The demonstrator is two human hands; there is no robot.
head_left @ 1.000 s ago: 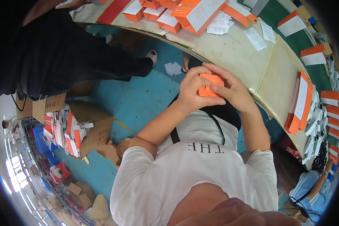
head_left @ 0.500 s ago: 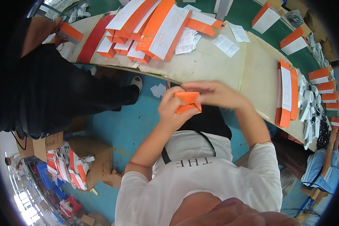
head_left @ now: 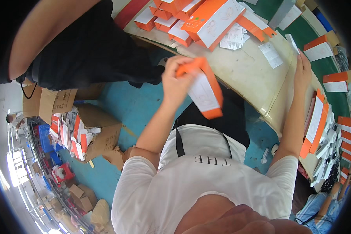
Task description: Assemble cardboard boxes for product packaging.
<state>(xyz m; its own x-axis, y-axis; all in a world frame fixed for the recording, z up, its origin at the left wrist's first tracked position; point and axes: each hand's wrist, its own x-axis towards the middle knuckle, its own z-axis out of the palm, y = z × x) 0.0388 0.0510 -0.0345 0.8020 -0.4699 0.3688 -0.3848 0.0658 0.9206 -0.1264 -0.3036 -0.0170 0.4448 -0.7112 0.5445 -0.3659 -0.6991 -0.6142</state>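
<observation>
In the head view, the left hand (head_left: 175, 84) holds the box (head_left: 208, 95), which is orange and white. Its fingers are bent and closed around the upper end of the box; this end is blurred, so I cannot tell how its flaps stand. The box is tilted, with its lower end toward the right, and it is in the air in front of the person's body, near the table (head_left: 251, 82). Its white side is facing up to the camera.

The right hand (head_left: 303, 74) is reaching far to the right, over the table. Its fingers are almost straight, and their tips are closed on the lower end of a white slip (head_left: 292, 43). The slip is seen nearly from its edge. How firmly it is pinched, I cannot tell.

Another slip, the sheet (head_left: 271, 55), lies flat on the table, to the left of the right hand. Farther left are some papers (head_left: 233, 38), just beside a pile (head_left: 212, 23) of orange and white boxes. Near the right forearm lie flat cartons (head_left: 315, 121), and next to them are white devices (head_left: 328, 136).
</observation>
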